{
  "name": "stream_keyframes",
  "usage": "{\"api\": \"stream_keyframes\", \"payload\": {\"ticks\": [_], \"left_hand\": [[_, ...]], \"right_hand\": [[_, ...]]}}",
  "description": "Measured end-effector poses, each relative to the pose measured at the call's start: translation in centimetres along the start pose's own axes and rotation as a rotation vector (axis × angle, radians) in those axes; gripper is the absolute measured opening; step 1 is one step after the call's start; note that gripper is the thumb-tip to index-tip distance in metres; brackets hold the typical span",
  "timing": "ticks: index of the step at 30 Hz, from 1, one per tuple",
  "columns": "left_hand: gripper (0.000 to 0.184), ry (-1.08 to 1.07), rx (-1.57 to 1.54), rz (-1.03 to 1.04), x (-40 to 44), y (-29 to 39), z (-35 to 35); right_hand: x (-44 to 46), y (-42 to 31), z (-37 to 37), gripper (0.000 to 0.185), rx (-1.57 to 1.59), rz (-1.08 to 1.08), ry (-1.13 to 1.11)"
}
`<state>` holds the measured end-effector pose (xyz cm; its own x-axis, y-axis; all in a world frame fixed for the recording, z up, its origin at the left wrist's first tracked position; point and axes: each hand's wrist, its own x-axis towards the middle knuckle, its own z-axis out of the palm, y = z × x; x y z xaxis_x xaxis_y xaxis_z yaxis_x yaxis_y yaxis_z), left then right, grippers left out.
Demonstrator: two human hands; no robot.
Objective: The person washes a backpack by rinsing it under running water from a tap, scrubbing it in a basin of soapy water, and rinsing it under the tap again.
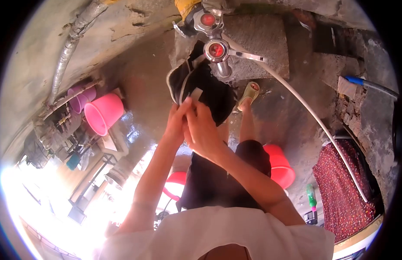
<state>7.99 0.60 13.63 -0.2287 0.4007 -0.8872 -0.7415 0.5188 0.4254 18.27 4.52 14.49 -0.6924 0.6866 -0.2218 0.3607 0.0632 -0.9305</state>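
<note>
A black cloth item with pale trim (218, 97) hangs below a metal tap (224, 67) with red-centred handles. My left hand (179, 117) and my right hand (202, 130) meet at its lower left edge, their fingers closed and pressed together on the cloth beside a small pale tag (196, 93). The fingertips partly overlap, and the palm sides are hidden. The upper end of the cloth lies close to the tap's spout.
A pink bucket (104, 114) and a purple bucket (82, 97) are at the left. Red basins (279, 167) stand behind my legs. A pale hose (313, 112) runs rightward past a red patterned cloth (343, 190). A green bottle (311, 196) is lower right.
</note>
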Motion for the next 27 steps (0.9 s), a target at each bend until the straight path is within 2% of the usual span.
{"api": "stream_keyframes", "payload": {"ticks": [1,3,4,5,6,7,9,10,11,12,13,15,16,17,19,20,21,23,25,27], "left_hand": [[0.034,0.045,0.103,-0.004,0.6,0.1,-0.5],[0.031,0.011,-0.081,0.029,1.1,0.3,-0.7],[0.031,-0.016,-0.188,0.037,1.2,0.0,-0.7],[0.031,-0.041,-0.296,0.043,1.3,-0.4,-0.5],[0.035,-0.028,-0.292,0.127,0.6,0.1,1.2],[0.037,-0.059,-0.396,0.108,0.3,0.3,2.0],[0.042,-0.125,-0.601,0.067,0.2,0.6,2.8],[0.043,-0.155,-0.642,0.037,0.5,0.5,2.8],[0.043,-0.16,-0.629,0.018,0.6,0.4,2.9],[0.043,-0.166,-0.616,0.001,0.9,0.5,3.1],[0.043,-0.177,-0.605,-0.012,1.5,0.6,3.5],[0.04,-0.091,-0.609,0.023,2.6,1.7,5.0],[0.04,-0.061,-0.595,0.036,3.5,2.1,5.4],[0.04,-0.033,-0.581,0.049,4.8,2.6,5.9],[0.034,0.075,-0.554,0.102,7.8,3.6,7.3],[0.028,0.006,-0.554,0.076,9.3,3.5,7.5],[0.023,-0.132,-0.493,0.121,11.5,2.1,6.5],[0.019,-0.164,-0.452,0.08,12.9,0.1,7.6],[0.019,-0.142,-0.439,0.145,16.5,-3.2,6.8],[0.02,-0.04,-0.315,0.128,14.3,-2.7,7.1]], "right_hand": [[-0.3,-0.2,-0.3,0.042,0.033,-0.064,-0.001],[-0.7,0.0,-1.1,0.04,0.094,-0.198,0.003],[-0.6,1.2,-1.4,0.037,0.412,-0.053,0.0],[-0.1,0.6,-2.7,0.036,0.61,0.186,0.022],[0.4,0.9,-3.9,0.038,0.235,0.053,0.12],[1.1,1.7,-5.1,0.041,-0.143,-0.082,0.217],[1.1,4.3,-6.0,0.045,-0.155,-0.097,0.076],[1.5,5.3,-5.9,0.04,0.046,0.008,0.107],[2.3,6.5,-6.3,0.038,0.29,0.189,-0.004],[2.9,7.3,-6.2,0.039,0.379,0.248,0.022],[3.7,8.3,-6.1,0.04,0.465,0.301,0.049],[5.7,9.3,-5.1,0.045,0.832,0.362,0.131],[6.1,9.3,-5.4,0.051,0.986,0.305,0.118],[6.9,11.1,-4.2,0.047,0.906,0.241,0.091],[6.4,10.9,-2.7,0.045,0.335,0.304,0.105],[6.3,9.6,-3.7,0.047,0.078,-0.04,0.051],[4.9,7.1,-5.2,0.046,0.091,0.221,0.037],[1.6,6.6,-6.3,0.042,-0.15,0.068,0.225],[-1.4,7.4,-9.4,0.037,-0.179,0.122,0.117],[-2.4,7.4,-13.3,0.039,-0.186,0.103,0.116]]}}
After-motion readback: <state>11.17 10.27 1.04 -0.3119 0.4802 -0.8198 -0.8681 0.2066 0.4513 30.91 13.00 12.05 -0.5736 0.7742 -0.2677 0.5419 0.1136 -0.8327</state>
